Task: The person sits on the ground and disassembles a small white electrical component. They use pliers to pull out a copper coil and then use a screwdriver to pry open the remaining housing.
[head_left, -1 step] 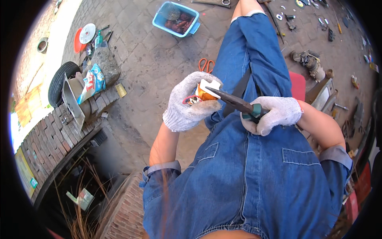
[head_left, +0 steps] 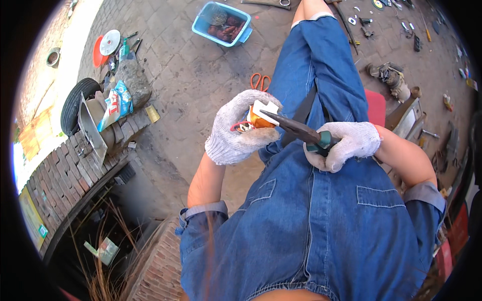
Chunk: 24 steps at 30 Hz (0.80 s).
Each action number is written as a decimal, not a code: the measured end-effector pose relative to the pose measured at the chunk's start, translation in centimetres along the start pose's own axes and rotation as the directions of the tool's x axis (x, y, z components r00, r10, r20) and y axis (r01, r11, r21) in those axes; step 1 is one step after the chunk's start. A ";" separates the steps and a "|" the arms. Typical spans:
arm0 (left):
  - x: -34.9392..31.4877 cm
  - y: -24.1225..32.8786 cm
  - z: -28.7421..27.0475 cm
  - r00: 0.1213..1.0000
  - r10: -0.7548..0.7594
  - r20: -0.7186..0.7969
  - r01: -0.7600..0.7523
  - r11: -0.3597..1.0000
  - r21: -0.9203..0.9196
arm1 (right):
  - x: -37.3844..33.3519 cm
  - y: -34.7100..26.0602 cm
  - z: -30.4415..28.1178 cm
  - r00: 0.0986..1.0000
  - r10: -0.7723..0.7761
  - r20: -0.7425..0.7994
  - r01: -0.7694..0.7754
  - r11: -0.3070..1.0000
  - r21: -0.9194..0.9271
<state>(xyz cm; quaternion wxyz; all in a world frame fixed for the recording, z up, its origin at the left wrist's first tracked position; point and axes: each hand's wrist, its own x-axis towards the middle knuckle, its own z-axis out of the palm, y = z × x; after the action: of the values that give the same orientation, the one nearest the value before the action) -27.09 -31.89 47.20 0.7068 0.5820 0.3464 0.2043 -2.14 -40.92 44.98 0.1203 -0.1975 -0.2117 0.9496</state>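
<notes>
My left hand (head_left: 236, 128), in a pale work glove, is closed around a small coil (head_left: 262, 119) with amber-orange wrapping, a white plastic end (head_left: 266, 108) and a loop of red wire (head_left: 240, 125). In my gloved right hand (head_left: 346, 143) is a pair of long-nose pliers (head_left: 297, 129) with dark green grips. Their jaws point left, and the tip meets the white plastic end. Whether the jaws pinch it cannot be made out. Both hands are in front of my lap. Just beyond the left glove lie scissors with orange handles (head_left: 260, 82).
A light-blue plastic basin (head_left: 199, 26) with dark reddish pieces stands on the paving ahead. To the left are a tyre (head_left: 75, 103), a metal sheet (head_left: 90, 129) and a brick edge (head_left: 65, 173). Scattered tools and a dirty metal part (head_left: 391, 83) lie at the right, beside a red seat (head_left: 375, 108).
</notes>
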 end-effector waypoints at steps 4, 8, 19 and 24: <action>1.3 0.7 -0.6 0.977 0.158 0.141 -0.166 0.985 0.045 | 0.3 0.9 -0.1 0.988 -0.049 0.147 0.024 0.985 0.170; 2.5 1.9 -1.5 0.946 0.206 0.250 -0.244 0.961 0.130 | 0.3 0.6 -0.6 0.960 -0.048 0.275 -0.001 0.984 0.176; 2.8 -0.2 0.1 0.891 -0.452 -0.037 0.329 0.700 -0.634 | -0.1 -3.4 -0.9 0.847 -0.266 -0.461 -0.132 0.733 -0.667; 2.5 -0.3 -0.2 0.876 -0.468 0.116 0.364 0.483 -0.796 | -0.5 -4.6 0.4 0.814 -0.214 -0.540 -0.303 0.638 -0.708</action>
<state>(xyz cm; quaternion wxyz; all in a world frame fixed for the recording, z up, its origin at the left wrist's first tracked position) -25.59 -30.10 46.30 0.8967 0.0884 0.3883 0.1932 -1.15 -37.16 47.55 0.0583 -0.5137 -0.5420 0.6626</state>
